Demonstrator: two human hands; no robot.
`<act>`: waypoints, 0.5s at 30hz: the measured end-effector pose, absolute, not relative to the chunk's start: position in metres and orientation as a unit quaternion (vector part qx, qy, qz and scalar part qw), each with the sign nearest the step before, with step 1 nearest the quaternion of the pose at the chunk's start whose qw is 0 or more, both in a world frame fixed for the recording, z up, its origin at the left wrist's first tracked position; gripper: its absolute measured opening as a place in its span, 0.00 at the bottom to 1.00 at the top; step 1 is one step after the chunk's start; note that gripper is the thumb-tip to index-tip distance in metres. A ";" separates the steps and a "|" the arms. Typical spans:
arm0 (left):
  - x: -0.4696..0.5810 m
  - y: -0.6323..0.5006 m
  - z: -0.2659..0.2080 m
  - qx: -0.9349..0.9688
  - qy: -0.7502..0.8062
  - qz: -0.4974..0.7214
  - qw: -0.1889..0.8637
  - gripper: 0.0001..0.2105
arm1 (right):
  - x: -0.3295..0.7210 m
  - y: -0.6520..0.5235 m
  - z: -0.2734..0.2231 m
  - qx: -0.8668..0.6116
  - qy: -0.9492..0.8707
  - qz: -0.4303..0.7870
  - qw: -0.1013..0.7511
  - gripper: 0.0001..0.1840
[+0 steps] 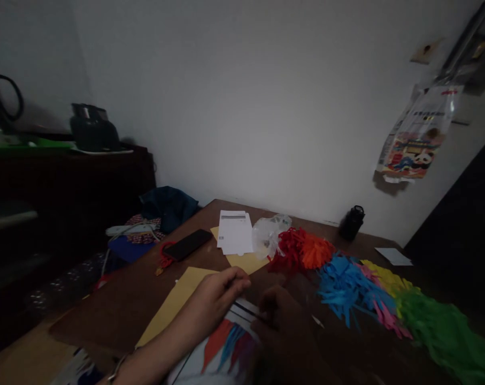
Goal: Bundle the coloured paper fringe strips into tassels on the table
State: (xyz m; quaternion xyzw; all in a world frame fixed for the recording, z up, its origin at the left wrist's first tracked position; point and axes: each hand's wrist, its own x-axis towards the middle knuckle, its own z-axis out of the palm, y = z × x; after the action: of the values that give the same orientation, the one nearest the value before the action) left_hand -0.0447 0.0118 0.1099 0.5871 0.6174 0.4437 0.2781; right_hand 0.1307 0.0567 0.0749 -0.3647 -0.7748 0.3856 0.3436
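1. Pale wall (234,117), brightest near its middle; surrounding light dim.
2. Dark cabinet (66,176), at left.
3. Brown table (122,299), its far edge along the wall.
4. Dark area (467,214), far right; nature unclear.

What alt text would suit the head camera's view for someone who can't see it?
A person's left hand and right hand are close together at a brown table; whether they hold anything is unclear. Fringed bunches in red, orange, blue, pink, yellow and green lie to the right, a flat black rectangular object to the left.
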 end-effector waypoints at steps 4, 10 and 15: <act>-0.032 0.003 0.108 0.553 0.564 0.430 0.437 0.16 | 0.151 0.053 0.073 -0.367 -0.792 0.370 0.317 0.12; -0.012 -0.015 0.112 0.586 0.527 0.385 0.481 0.16 | 0.179 0.046 0.062 -0.303 -0.811 0.368 0.340 0.18; 0.003 -0.020 0.110 0.567 0.557 0.393 0.461 0.19 | 0.196 0.045 0.049 -0.277 -0.826 0.220 0.438 0.26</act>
State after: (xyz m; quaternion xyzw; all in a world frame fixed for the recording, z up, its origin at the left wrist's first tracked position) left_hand 0.0031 -0.0203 0.1096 0.5674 0.5574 0.3935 0.4609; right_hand 0.1962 0.0450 0.0492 -0.2774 -0.8263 0.2201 0.4379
